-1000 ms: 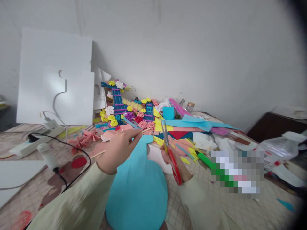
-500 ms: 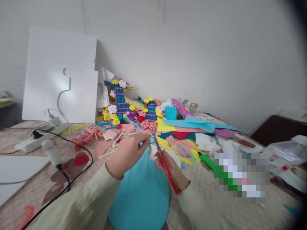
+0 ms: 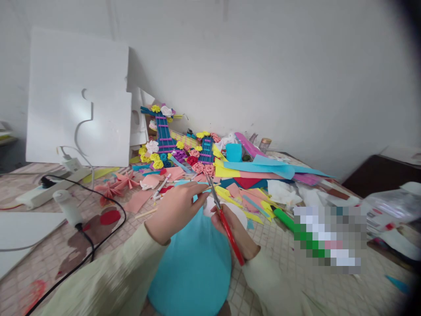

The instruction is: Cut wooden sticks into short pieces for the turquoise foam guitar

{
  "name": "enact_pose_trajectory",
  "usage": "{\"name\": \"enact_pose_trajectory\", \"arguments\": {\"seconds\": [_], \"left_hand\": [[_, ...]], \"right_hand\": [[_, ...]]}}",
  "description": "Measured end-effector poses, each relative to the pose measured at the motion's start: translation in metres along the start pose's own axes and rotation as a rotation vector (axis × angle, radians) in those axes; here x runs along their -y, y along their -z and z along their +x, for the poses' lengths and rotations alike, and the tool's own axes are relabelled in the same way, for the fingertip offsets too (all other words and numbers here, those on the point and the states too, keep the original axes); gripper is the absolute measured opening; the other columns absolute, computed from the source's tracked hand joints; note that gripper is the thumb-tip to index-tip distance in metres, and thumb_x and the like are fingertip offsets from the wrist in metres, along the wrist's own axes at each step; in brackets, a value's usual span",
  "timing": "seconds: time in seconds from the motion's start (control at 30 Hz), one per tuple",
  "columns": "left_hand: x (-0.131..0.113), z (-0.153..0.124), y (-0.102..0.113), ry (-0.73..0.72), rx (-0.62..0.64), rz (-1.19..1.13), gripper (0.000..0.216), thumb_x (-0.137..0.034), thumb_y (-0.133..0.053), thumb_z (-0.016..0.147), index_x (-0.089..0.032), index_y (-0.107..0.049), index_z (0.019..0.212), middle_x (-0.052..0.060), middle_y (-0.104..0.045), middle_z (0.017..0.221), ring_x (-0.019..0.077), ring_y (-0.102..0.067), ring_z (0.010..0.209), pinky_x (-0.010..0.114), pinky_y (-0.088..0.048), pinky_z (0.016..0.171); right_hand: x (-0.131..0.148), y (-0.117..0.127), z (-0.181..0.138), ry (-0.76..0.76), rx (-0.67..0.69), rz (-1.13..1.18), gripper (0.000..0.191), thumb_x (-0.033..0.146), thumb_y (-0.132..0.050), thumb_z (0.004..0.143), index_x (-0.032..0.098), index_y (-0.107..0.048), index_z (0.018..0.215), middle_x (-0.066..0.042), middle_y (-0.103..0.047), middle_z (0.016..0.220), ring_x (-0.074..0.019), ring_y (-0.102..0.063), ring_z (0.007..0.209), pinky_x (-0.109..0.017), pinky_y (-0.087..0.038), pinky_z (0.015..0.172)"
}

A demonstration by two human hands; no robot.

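Observation:
My left hand [image 3: 179,210] pinches a thin pale stick [image 3: 215,185] between thumb and fingers; its tip pokes out to the right. My right hand [image 3: 232,224] is wrapped round red-handled scissors [image 3: 226,228], seen nearly edge-on, with the metal blades pointing up and away. The blades cross the stick's tip close to my left fingertips. Under both hands lies a large rounded blue piece [image 3: 194,263], narrowing toward the far end, partly covered by my hands and left sleeve. A white rounded piece [image 3: 241,218] shows behind my right hand.
Paper flowers and blue strips with purple bars [image 3: 166,134] crowd the back. Coloured paper scraps [image 3: 253,202] spread across the middle. To the left are a white board [image 3: 79,66], power strip [image 3: 49,188], glue gun [image 3: 67,208] and black cable; a green marker [image 3: 284,219] lies right.
The stick's tip now shows more plainly across the scissor blades. Both hands keep nearly the same place and hold; the whole view has shifted slightly.

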State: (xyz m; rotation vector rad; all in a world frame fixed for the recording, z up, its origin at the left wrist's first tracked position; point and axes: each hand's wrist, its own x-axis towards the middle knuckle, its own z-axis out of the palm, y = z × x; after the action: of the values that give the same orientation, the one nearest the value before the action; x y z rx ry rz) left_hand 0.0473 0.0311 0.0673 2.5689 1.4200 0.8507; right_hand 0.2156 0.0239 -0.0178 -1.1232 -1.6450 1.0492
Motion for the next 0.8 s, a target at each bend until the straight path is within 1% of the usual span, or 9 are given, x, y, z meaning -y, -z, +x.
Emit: {"name": "enact_pose_trajectory", "arguments": {"seconds": [0.13, 0.33, 0.43, 0.53, 0.67, 0.8], "left_hand": [[0.0, 0.001, 0.0, -0.034, 0.009, 0.007, 0.024, -0.022, -0.039, 0.087, -0.02, -0.061, 0.095, 0.004, -0.066, 0.092, 0.0176, -0.06, 0.083, 0.03, -0.047, 0.074], [0.004, 0.0, -0.005, -0.108, 0.019, 0.068, 0.025, -0.018, -0.037, 0.088, -0.018, -0.062, 0.093, 0.006, -0.064, 0.093, 0.0186, -0.059, 0.09, 0.032, -0.045, 0.083], [0.005, -0.001, -0.007, -0.12, 0.012, 0.132, 0.025, -0.018, -0.037, 0.088, -0.019, -0.061, 0.093, 0.005, -0.064, 0.09, 0.0178, -0.06, 0.087, 0.029, -0.046, 0.08], [0.003, -0.002, -0.008, -0.138, -0.012, 0.19, 0.026, -0.017, -0.036, 0.087, -0.02, -0.06, 0.094, 0.004, -0.062, 0.087, 0.0158, -0.06, 0.082, 0.025, -0.047, 0.073], [0.001, -0.003, -0.009, -0.174, -0.01, 0.235, 0.026, -0.018, -0.033, 0.088, -0.02, -0.059, 0.095, 0.004, -0.06, 0.084, 0.0139, -0.059, 0.077, 0.022, -0.046, 0.067], [0.0, -0.004, -0.011, -0.189, -0.029, 0.273, 0.027, -0.018, -0.032, 0.089, -0.019, -0.057, 0.097, 0.004, -0.06, 0.083, 0.0131, -0.059, 0.076, 0.021, -0.046, 0.066]], "right_hand": [[0.0, -0.002, 0.0, 0.004, -0.026, 0.036, 0.026, 0.042, -0.056, 0.075, 0.02, -0.051, 0.089, -0.001, -0.056, 0.079, -0.0167, -0.054, 0.074, -0.029, -0.043, 0.069], [-0.003, -0.003, -0.001, -0.017, -0.017, 0.072, 0.027, 0.04, -0.057, 0.075, 0.02, -0.052, 0.094, -0.002, -0.055, 0.081, -0.0183, -0.053, 0.075, -0.031, -0.043, 0.07], [-0.001, -0.003, -0.001, -0.021, -0.015, 0.08, 0.025, 0.039, -0.054, 0.077, 0.021, -0.051, 0.093, -0.002, -0.054, 0.082, -0.0182, -0.052, 0.076, -0.031, -0.043, 0.069], [0.0, -0.003, -0.003, -0.009, -0.025, 0.064, 0.019, 0.038, -0.051, 0.078, 0.021, -0.049, 0.088, -0.001, -0.051, 0.078, -0.0174, -0.05, 0.074, -0.03, -0.042, 0.067], [0.001, -0.002, -0.006, -0.012, -0.042, 0.029, 0.014, 0.029, -0.055, 0.074, 0.021, -0.045, 0.081, 0.001, -0.048, 0.075, -0.0152, -0.045, 0.069, -0.027, -0.038, 0.062], [0.007, -0.001, -0.008, -0.007, -0.043, -0.015, 0.014, 0.015, -0.049, 0.066, 0.022, -0.041, 0.075, 0.004, -0.042, 0.065, -0.0118, -0.038, 0.057, -0.024, -0.032, 0.051]]}}
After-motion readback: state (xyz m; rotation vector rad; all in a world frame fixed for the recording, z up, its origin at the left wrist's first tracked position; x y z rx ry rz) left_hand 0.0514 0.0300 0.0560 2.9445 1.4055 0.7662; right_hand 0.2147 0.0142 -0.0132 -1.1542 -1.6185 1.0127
